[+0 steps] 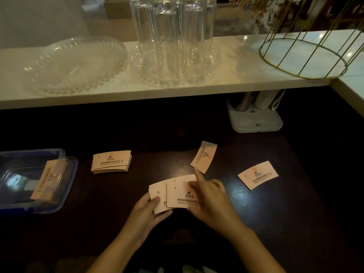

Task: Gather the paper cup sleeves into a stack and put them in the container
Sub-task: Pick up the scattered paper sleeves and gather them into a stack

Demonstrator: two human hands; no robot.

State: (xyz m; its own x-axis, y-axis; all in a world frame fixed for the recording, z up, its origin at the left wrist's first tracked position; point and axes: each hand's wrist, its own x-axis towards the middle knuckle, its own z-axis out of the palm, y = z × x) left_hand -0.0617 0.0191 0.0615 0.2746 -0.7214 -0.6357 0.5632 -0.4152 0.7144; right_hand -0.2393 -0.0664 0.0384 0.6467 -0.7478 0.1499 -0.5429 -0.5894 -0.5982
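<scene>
Flat pink paper cup sleeves with dark print lie on a dark wooden table. My left hand [146, 210] grips a fanned bundle of sleeves [173, 194] by its left end. My right hand [211, 200] rests on the bundle's right side, its index finger stretched toward a single sleeve [203, 156] lying just beyond. Another single sleeve [258, 174] lies to the right. A neat stack of sleeves [111, 161] sits to the left. At the far left stands a clear plastic container [67, 186] with a blue rim, holding a standing sleeve stack [47, 181].
A white stone shelf [236, 83] runs along the back, carrying a cut-glass dish [76, 64], a glass tray with tall upturned glasses [173, 42] and a gold wire basket [303, 56]. Under the shelf sits a white holder [256, 119] with rolled items.
</scene>
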